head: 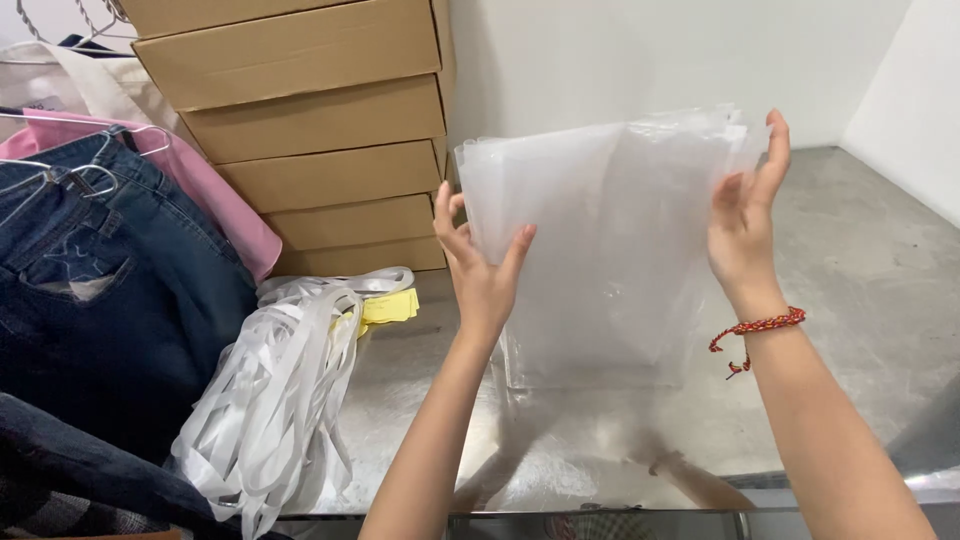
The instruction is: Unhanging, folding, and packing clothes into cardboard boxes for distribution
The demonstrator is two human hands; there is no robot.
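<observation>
A dull grey, scuffed metal table [860, 280] fills most of the space, running back to a white wall. On its far left corner stands a stack of flat brown cardboard boxes [320, 150], one on top of another. Left of the table hang dark blue denim jeans [90, 290] on wire hangers, with a pink garment [215, 195] behind them.

Held upright above the middle of the table is a sheaf of clear, floppy plastic bags [610, 240], their lower edge resting on or just over the tabletop; I cannot tell which. The left hand [482, 265] presses against the sheaf's left edge, thumb behind and fingers in front, gripping it lightly. The right hand [748, 215] clasps the right edge near the top corner, fingers stretched up along it.

Near the left forearm lies a loose tangle of white plastic strips [275, 400], spilling over the table's front edge. Just beside it sits a small pile of yellow paper tags [390, 306]. A red braided cord bracelet [760, 326] circles the right wrist.
</observation>
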